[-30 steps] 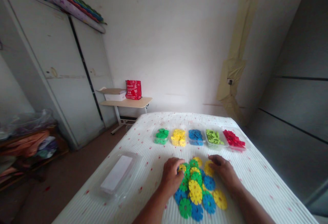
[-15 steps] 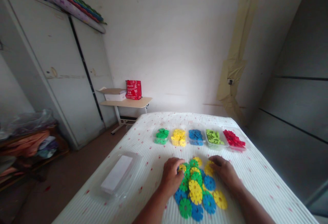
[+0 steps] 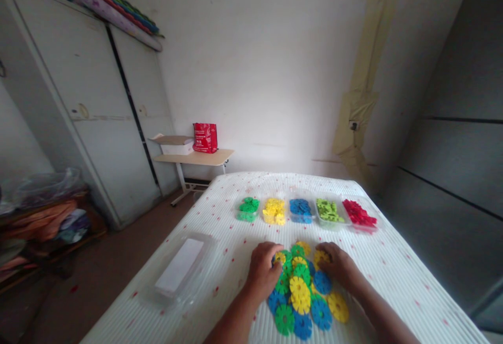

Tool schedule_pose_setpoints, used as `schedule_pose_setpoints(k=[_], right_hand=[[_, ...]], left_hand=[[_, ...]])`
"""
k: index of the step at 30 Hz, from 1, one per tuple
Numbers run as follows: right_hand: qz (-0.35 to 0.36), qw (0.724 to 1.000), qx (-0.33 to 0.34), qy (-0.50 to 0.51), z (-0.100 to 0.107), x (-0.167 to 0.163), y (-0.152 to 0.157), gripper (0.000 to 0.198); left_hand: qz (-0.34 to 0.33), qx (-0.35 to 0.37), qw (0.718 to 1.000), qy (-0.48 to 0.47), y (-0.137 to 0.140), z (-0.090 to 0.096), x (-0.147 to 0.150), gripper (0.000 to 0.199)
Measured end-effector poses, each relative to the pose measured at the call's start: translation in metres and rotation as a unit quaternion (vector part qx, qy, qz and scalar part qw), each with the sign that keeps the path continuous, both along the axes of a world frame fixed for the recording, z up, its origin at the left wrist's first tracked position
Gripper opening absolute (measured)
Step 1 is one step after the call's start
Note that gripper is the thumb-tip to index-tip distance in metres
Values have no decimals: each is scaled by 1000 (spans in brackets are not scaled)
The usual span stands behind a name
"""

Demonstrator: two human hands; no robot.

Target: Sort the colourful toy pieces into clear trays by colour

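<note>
A loose pile of notched, flower-shaped plastic discs in green, yellow and blue lies at the table's near side. My left hand [image 3: 264,266] is at the pile's left edge, thumb and fingers closed around a small yellow disc [image 3: 279,258]. On the other side, my right hand [image 3: 338,264] has its fingers curled on another yellow disc [image 3: 320,257], partly covered by them. Between the hands lie a green disc [image 3: 301,272] and overlapping yellow discs [image 3: 299,294]. Below my right hand are a blue disc [image 3: 322,282] and a yellow disc [image 3: 338,307].
Behind the pile stand clear tubs with green [image 3: 248,207], yellow [image 3: 274,211], blue [image 3: 301,210], light green [image 3: 329,211] and red pieces [image 3: 358,214]. A clear plastic container [image 3: 188,286] with a white rectangle lies left. A side table [image 3: 212,158] holds a red bag [image 3: 205,137].
My right hand has shifted slightly left, its fingers now further over the yellow disc at the pile's right. My left hand stays in place with its yellow disc.
</note>
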State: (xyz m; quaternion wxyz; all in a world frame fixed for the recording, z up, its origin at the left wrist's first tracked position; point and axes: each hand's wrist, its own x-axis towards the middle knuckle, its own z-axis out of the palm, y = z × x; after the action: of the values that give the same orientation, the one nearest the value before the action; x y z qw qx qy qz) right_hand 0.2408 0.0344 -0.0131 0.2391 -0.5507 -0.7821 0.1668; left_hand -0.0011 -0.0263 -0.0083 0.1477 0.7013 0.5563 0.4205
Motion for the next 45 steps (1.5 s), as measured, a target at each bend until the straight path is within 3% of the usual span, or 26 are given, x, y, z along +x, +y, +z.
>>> schedule_pose_setpoints(k=[4,10,15,19,24,29,33,36,40,45], right_hand=[[27,1000,-8,6,4,1,-2,32],[2,994,-54,96,16,3,-7,28],[-65,959,-104,255,36,7,-14,26],[-88,940,-122,308,40,7,-18,33],[-71,963,-56,252,28,7,-13,29],[-42,994,14,100,16,3,-9,34],[-28,999,20,-7,10,-2,-8,37],[-11,1000,12,-11,10,1,-4,29],[55,998,-14,34,23,4,1,25],[91,991,-88,31,65,-26,15,18]], left_hand=[[-1,-2,1000,2,0,1,0,43],[5,-7,1000,-1,-2,3,1,42],[3,-1,1000,-1,-1,3,1,42],[1,-1,1000,-3,-1,3,0,43],[3,-7,1000,-3,-1,4,0,43],[7,-12,1000,-7,-1,6,1,43],[7,-12,1000,-7,-1,6,1,44],[8,-11,1000,-4,0,5,1,44],[13,-12,1000,3,1,3,2,44],[20,-26,999,-3,2,3,1,42]])
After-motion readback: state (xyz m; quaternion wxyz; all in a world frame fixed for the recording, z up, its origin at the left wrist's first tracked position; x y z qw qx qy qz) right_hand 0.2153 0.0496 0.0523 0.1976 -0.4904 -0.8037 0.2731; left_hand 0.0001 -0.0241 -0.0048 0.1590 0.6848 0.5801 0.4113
